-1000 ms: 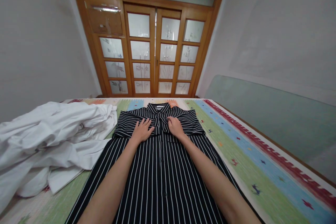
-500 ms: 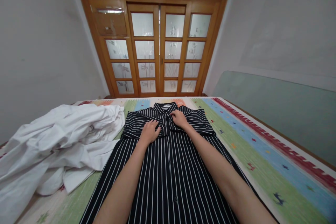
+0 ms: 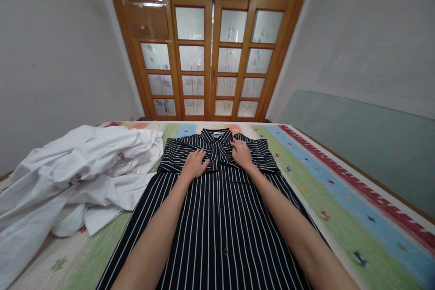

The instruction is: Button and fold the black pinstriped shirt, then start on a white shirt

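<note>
A black shirt with white stripes lies flat and buttoned, its collar at the far end. Both sleeves are folded inward across its chest. My left hand rests on the left sleeve, palm down with fingers stretched out. On the right sleeve lies my right hand, its fingers extended and slightly bent. Neither hand appears to grip the cloth. What lies under the palms is hidden.
A crumpled heap of white cloth lies to the left, touching or close to the shirt's edge. Beneath is a colourful patterned cover. A pale green board borders the right side. Wooden glazed doors stand beyond, between pale walls.
My right hand has moved from beside the collar opening outward to the right, and its fingers have loosened. My left hand stays on the left sleeve. The view has shifted slightly.
</note>
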`<state>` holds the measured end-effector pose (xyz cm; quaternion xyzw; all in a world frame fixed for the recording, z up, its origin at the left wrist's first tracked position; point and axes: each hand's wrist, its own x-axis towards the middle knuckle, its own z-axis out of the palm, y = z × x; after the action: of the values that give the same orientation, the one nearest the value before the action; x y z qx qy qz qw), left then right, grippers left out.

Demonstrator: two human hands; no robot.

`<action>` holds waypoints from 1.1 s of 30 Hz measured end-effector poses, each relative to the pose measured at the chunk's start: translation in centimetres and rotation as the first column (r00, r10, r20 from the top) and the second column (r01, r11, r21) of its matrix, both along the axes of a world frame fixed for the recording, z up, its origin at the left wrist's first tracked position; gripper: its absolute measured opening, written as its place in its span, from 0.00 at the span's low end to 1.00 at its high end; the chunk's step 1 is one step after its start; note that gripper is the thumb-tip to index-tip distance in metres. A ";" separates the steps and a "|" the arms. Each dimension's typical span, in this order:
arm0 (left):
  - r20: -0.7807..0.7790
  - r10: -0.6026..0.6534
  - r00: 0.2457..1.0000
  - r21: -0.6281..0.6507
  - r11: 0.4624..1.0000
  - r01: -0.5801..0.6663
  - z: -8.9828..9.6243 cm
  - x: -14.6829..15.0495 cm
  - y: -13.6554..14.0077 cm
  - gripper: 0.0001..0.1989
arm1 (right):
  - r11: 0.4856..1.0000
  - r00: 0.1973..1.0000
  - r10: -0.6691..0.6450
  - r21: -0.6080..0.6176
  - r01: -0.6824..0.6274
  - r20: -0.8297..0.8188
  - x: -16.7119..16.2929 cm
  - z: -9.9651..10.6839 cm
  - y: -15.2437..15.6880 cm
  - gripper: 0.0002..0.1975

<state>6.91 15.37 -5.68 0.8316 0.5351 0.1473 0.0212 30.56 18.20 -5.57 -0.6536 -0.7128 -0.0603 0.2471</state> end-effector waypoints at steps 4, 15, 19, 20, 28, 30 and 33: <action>-0.007 -0.004 1.000 -0.010 1.000 0.004 -0.1 -0.1 0.2 0.28 | 0.979 0.980 -0.189 -0.062 0.193 0.056 2.8 0.1 -1.1 0.26; 0.016 0.090 0.996 -0.059 0.994 -0.089 1.3 0.5 2.3 0.24 | 0.883 0.974 -0.199 -0.411 0.227 0.109 3.9 0.3 -2.5 0.37; 0.000 -0.002 1.000 -0.040 0.999 0.002 2.1 1.0 4.1 0.21 | 0.883 0.974 -0.203 -0.411 0.228 0.104 3.8 0.4 -2.7 0.36; 0.011 -0.040 0.999 -0.031 0.999 0.040 2.1 1.1 4.5 0.19 | 0.883 0.974 -0.204 -0.411 0.229 0.103 3.8 0.4 -2.7 0.36; 0.127 -0.026 0.992 0.012 1.000 0.025 1.8 0.6 6.9 0.09 | 0.881 0.971 -0.211 -0.410 0.237 0.109 3.6 0.5 -2.6 0.36; 0.141 0.010 0.990 0.022 1.000 -0.013 1.9 0.5 7.1 0.09 | 0.881 0.971 -0.214 -0.409 0.239 0.107 3.6 0.5 -2.6 0.36; 0.147 0.042 0.988 0.035 0.998 -0.048 2.1 0.8 7.3 0.09 | 0.880 0.970 -0.218 -0.408 0.243 0.109 3.6 0.5 -2.7 0.36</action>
<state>7.68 22.62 -3.59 0.8064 0.5478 0.2188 0.0411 34.14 15.55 -5.10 -0.7693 -0.6333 0.0456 0.0710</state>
